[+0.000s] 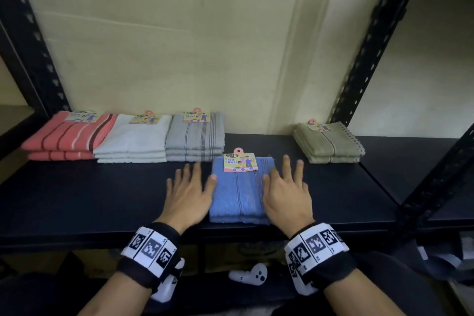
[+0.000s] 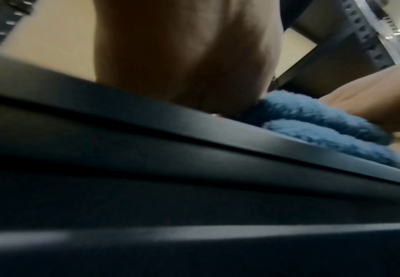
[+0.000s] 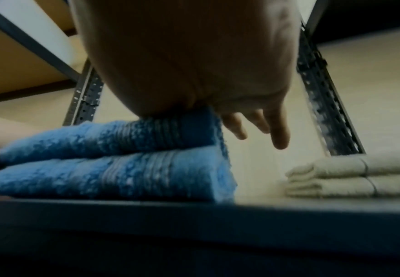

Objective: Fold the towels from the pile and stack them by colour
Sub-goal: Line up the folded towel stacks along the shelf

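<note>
From the head view, the blue towels [image 1: 237, 192] lay folded near the front edge of the dark shelf [image 1: 89, 192], a paper label at their far end. The left hand [image 1: 188, 194] lay flat beside their left edge, fingers spread and straight, thumb touching the cloth. The right hand [image 1: 286, 194] pressed on their right edge, fingers likewise straight. Bare shelf stretched to both sides of the hands. Along the back stood the red striped stack [image 1: 66, 136], the white stack [image 1: 133, 141] and the grey stack [image 1: 195, 138], touching side by side; the olive stack [image 1: 328, 143] sat apart at the right.

From the left wrist view, the left hand [image 2: 187, 61] rested on the shelf with the blue towels [image 2: 317, 127] against it, two plush layers at the shelf's lip.

From the right wrist view, the right hand [image 3: 194, 65] bore down on the blue towels [image 3: 113, 163], two folded layers with woven stripes, its fingers [image 3: 279, 131] hanging straight past their edge. The olive stack [image 3: 359, 176] lay to the right, open shelf between.
</note>
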